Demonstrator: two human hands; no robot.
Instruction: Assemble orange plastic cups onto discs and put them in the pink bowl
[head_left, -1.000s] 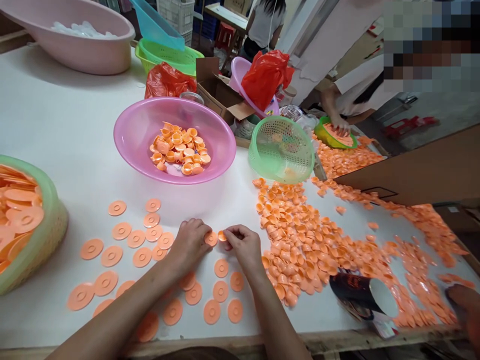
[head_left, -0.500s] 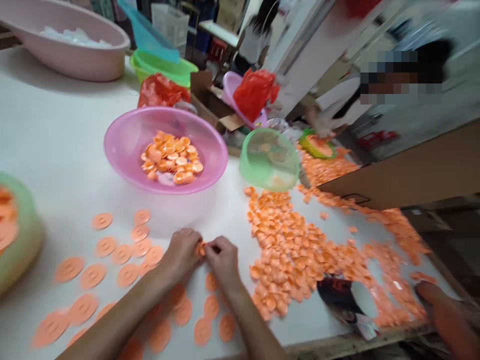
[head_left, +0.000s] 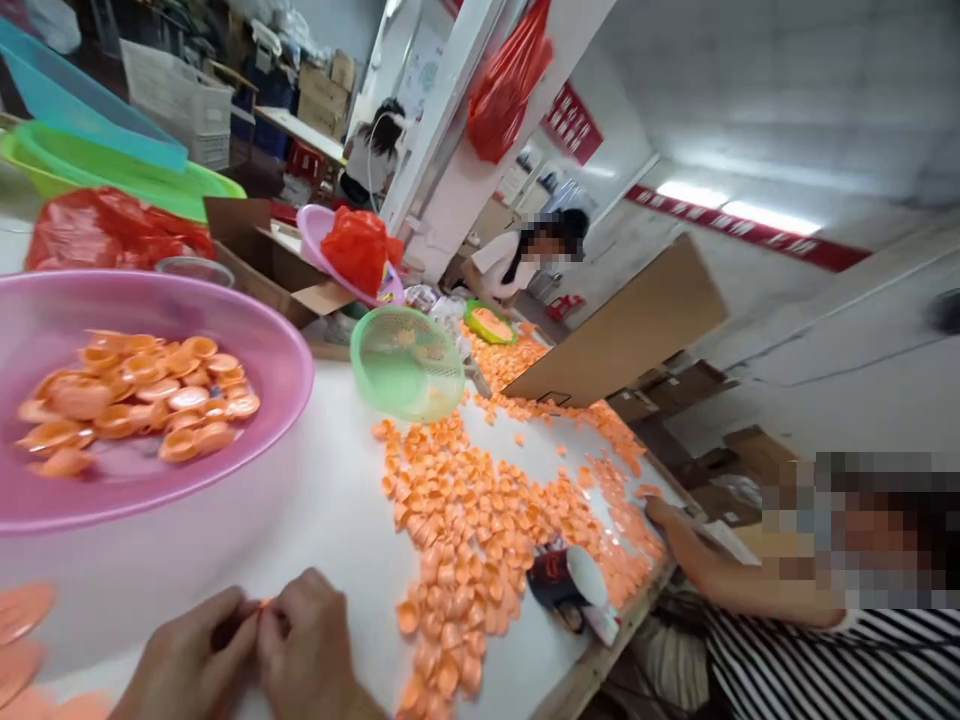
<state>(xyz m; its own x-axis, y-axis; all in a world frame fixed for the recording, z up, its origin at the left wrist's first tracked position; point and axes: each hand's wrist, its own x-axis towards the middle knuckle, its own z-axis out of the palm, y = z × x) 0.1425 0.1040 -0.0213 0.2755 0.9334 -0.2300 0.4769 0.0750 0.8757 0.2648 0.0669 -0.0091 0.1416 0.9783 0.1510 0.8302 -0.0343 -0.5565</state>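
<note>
Head view, orange piece (head_left: 264, 604) between left hand (head_left: 193, 648) and right hand (head_left: 309, 640), mostly hidden, pinched by both.

Small workshop: long white-topped, wood-edged bench (head_left: 341, 490) carries loose heaps of small round orange plastic cups (head_left: 465, 520), co-worker in black-and-white striped top (head_left: 840, 655) alongside, stacked brown cardboard boxes (head_left: 325, 103) behind, red lettered banner (head_left: 829, 251) overhead.

Our left hand (head_left: 191, 650) and right hand (head_left: 309, 645) were bare, with slender fingers (head_left: 226, 612) and rounded knuckles (head_left: 313, 582); our right wrist (head_left: 358, 700) was bare too, and finer details were too blurred to make out.
</note>
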